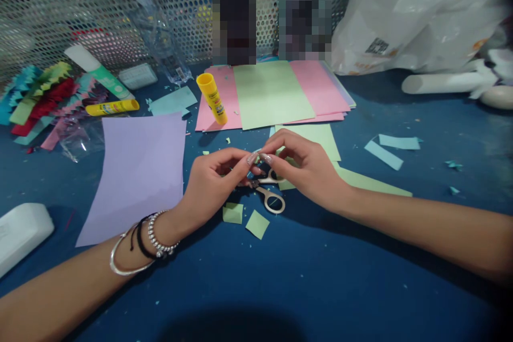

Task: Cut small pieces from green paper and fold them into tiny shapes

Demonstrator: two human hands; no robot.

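I see my left hand (pixel 214 179) and right hand (pixel 304 168) meet fingertip to fingertip, pinching a tiny pale scrap (pixel 257 153) just above the cream-handled scissors (pixel 269 192) on the blue table (pixel 320 278). Two green squares (pixel 244 219) lie beside the scissors. A clear plastic bag (pixel 80 139) holds crinkled paper strips.

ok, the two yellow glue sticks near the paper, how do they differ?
The glue stick on the pink paper stands tilted, cap up, beside the green sheet; the glue stick by the lilac sheet lies flat on the blue table. The first is nearer the hands. Both are yellow, labelled and untouched.
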